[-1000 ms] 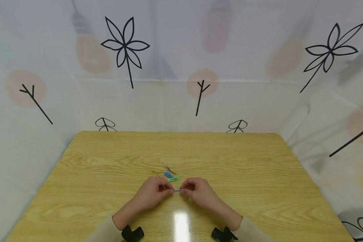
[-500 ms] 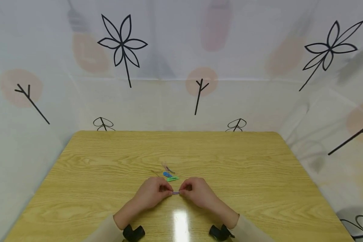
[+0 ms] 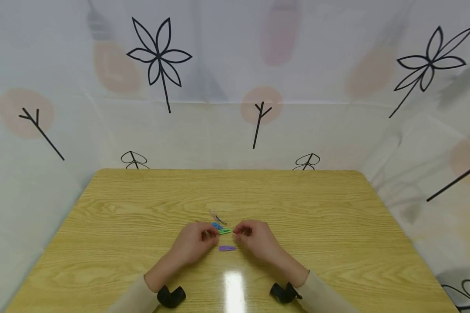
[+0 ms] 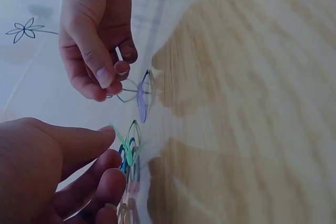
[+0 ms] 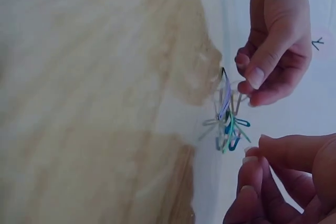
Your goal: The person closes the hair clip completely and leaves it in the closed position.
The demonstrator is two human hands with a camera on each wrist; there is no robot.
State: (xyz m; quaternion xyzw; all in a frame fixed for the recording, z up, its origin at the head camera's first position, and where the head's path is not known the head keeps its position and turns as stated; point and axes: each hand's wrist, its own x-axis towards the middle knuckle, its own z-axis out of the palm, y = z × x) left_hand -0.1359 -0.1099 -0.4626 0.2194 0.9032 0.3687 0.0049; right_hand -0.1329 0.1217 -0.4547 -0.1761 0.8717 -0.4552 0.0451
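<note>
A purple snap hair clip [image 3: 227,248] lies on the table between my hands, nearer to me than the others. Beyond it is a green snap hair clip [image 3: 225,231], next to a blue hair clip [image 3: 217,225]. My left hand [image 3: 196,241] hovers at the left end of the green clip, thumb and fingers apart; whether they touch it, I cannot tell. My right hand [image 3: 258,239] is just off its right end, fingers loosely bent with nothing between them. In the left wrist view the green clip [image 4: 129,153] shows beside the left fingertips.
Behind the blue clip lie a dark clip [image 3: 221,220] and a pale pinkish one [image 3: 213,214]. A thin brownish piece shows partly behind the left hand. The wood-grain table [image 3: 317,208] ends at a patterned cloth backdrop [image 3: 219,130].
Both hands held the purple clip at its ends; they have let it go on the table. They have since moved forward, away from me, to either end of the green clip.
</note>
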